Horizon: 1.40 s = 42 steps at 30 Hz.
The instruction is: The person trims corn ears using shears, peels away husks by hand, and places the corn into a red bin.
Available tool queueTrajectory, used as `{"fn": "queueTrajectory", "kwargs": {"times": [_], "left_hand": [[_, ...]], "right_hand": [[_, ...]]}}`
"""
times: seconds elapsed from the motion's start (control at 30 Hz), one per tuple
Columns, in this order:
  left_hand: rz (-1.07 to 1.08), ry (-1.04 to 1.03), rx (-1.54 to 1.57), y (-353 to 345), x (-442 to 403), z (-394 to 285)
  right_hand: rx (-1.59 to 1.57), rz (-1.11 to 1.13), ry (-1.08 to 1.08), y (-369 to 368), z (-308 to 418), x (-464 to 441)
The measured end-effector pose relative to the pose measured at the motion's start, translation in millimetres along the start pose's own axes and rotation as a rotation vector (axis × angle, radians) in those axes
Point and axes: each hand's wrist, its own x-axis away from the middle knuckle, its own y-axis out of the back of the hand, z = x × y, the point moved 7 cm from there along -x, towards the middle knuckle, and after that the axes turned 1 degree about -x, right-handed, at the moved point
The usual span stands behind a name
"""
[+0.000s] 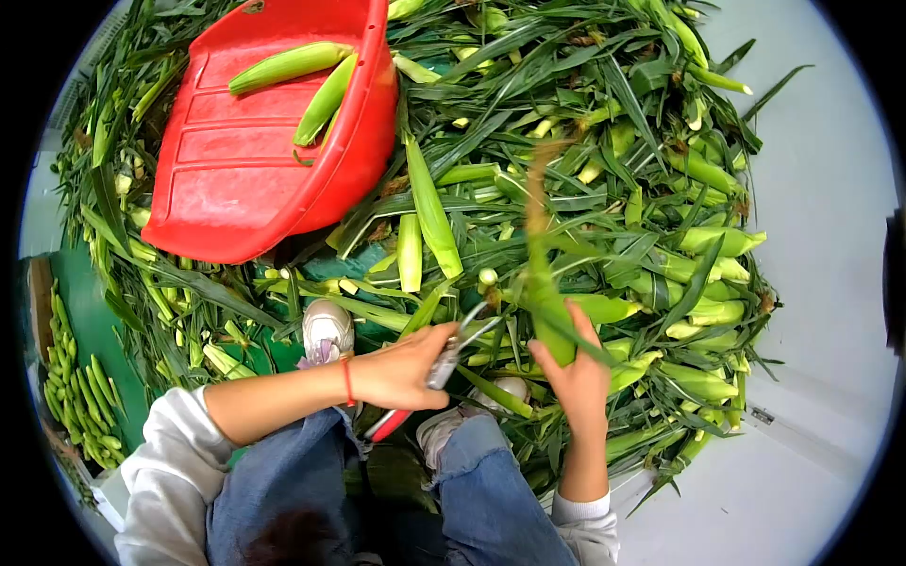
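My left hand (408, 368), with a red band at the wrist, is closed around pruning shears (442, 366) with a red handle end; their blades are spread apart. Just right of the blades, my right hand (574, 375) grips an ear of corn in its green husk (545, 292). This corn stands roughly upright in the view, blurred by motion, with its narrow leafy end away from me. A cut stalk end (487, 276) shows close to the blade tips. Loose husked ears (429, 212) lie beyond the shears.
A red plastic tub (231, 141) with a few husked ears (291, 66) inside rests at the upper left. Corn ears and long leaves (698, 283) pile around it and to the right, against a pale wall (812, 283). More green ears (80, 396) lie at far left. My shoe (327, 328) stands among leaves.
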Motion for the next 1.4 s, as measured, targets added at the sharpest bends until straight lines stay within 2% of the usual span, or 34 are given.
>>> {"fn": "queueTrajectory", "kwargs": {"times": [0.13,0.23,0.4,0.5,0.6,0.63,0.7,0.73,0.77,0.83,0.87,0.9,0.97,1.03,1.07,1.1,1.17,1.23,1.27,1.37,1.4], "left_hand": [[-0.161,-0.112,-0.104,22,-28,-17],[-0.105,-0.124,-0.192,31,-31,-19],[0.127,-0.063,-0.152,35,-21,-11],[-0.141,-0.166,-0.233,34,-23,-8],[-0.048,0.079,-0.189,30,-18,-1],[-0.150,0.109,-0.190,37,-18,5],[-0.362,0.169,-0.197,58,-12,28],[-0.405,0.293,-0.220,74,-8,42],[-0.330,0.285,-0.247,80,-5,52],[-0.031,0.270,0.076,53,2,56],[0.108,0.143,0.222,33,2,48],[0.090,-0.069,0.260,24,0,29],[0.030,-0.233,0.438,11,-6,4],[-0.071,-0.268,0.408,20,-19,-16],[-0.158,-0.121,0.365,27,-29,-8],[-0.312,-0.119,0.326,47,-33,-13],[-0.496,0.079,0.817,76,-44,11],[-0.653,0.011,0.735,104,-39,20],[-0.626,0.053,0.629,103,-35,20],[-0.496,-0.010,0.846,75,-24,-8],[-0.508,-0.010,0.846,74,-24,-7]], "right_hand": [[0.296,0.055,0.075,-5,19,8],[0.295,0.063,0.093,-4,25,5],[0.307,0.055,0.104,-3,26,0],[0.345,0.049,0.180,-14,33,2],[0.342,0.061,0.186,-11,37,-1],[0.337,0.068,0.170,-7,37,-2],[0.206,0.126,0.075,-3,27,-1],[0.142,0.148,0.028,0,21,-1],[-0.177,0.185,-0.025,-4,11,1],[-0.816,0.265,-0.109,-23,-11,4],[-1.182,0.341,-0.264,-37,-19,6],[-1.382,0.389,-0.329,-47,-12,6],[-1.577,0.487,-0.582,-68,1,12],[-1.481,0.645,-0.555,-82,14,22],[-1.427,0.719,-0.530,-86,19,23],[-1.496,0.744,-0.576,-92,22,29],[-1.520,0.770,-0.532,-86,29,32],[-1.519,0.621,-0.529,-82,23,27],[-1.519,0.550,-0.527,-81,21,24],[-0.586,0.285,-0.066,-56,41,4],[-0.563,0.292,-0.052,-53,43,2]]}}
